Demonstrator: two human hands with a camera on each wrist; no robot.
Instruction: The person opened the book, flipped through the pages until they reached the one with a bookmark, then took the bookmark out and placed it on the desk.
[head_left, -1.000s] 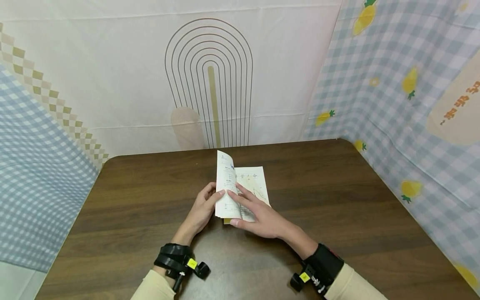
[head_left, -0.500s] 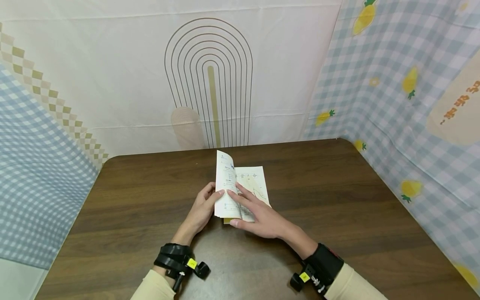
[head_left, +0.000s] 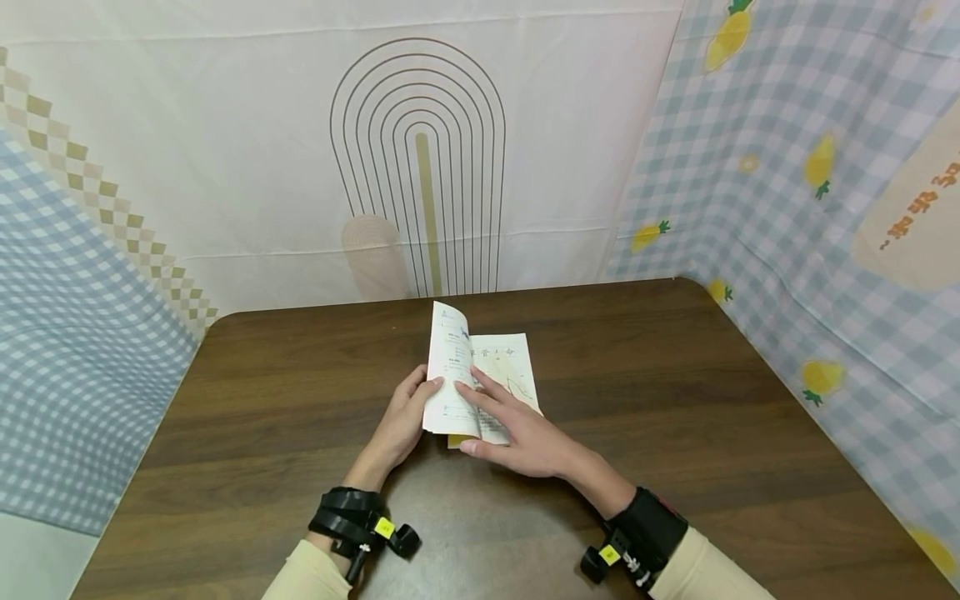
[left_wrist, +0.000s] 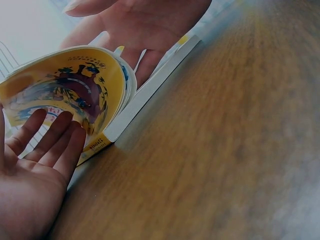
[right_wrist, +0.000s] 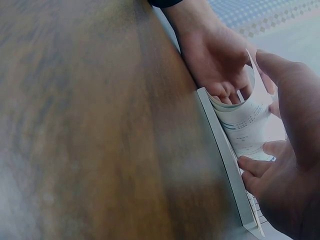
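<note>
A paperback book [head_left: 504,367] lies open on the table, its left part curved upward and its right pages flat with print and a line drawing. My left hand [head_left: 401,417] holds the raised cover and pages at their left edge, thumb on the page, fingers behind. The left wrist view shows the yellow illustrated cover [left_wrist: 92,85] bowed above those fingers [left_wrist: 67,137]. Across the inner pages rests my right hand [head_left: 525,433], fingers extended near the fold. In the right wrist view, a white page [right_wrist: 245,122] curls between both hands.
The dark wooden table [head_left: 300,367] has rounded far corners. Behind it hangs a white cloth [head_left: 247,150] with an arch print. Blue checked cloths drape the left side [head_left: 82,350] and the right side [head_left: 750,200]. Each wrist wears a black camera strap [head_left: 648,533].
My left hand has moved slightly left, drawing the raised cover and pages a little further left. My right hand keeps its place on the book.
</note>
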